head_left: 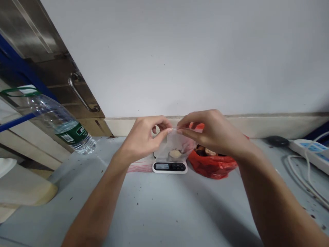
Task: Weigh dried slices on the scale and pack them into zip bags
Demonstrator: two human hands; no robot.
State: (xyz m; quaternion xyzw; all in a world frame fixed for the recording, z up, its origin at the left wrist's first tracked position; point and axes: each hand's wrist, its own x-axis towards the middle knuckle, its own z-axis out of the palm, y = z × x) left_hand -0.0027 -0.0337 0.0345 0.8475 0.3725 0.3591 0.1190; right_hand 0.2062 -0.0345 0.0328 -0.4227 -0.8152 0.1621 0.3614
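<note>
My left hand (144, 135) and my right hand (208, 132) meet above a small white kitchen scale (169, 166) near the wall. Both pinch the top edge of a clear plastic bag (174, 144) that hangs down onto the scale. Inside the bag lies a small pale lump (175, 154). The scale's dark display faces me. Fingers of both hands are closed on the bag's rim.
A red plastic bag (213, 164) with brown items sits right of the scale. A flat pink-edged bag (140, 167) lies left of it. A water bottle (60, 125) stands at the left. A power strip (311, 151) with cables is at the right, on the grey table (164, 206).
</note>
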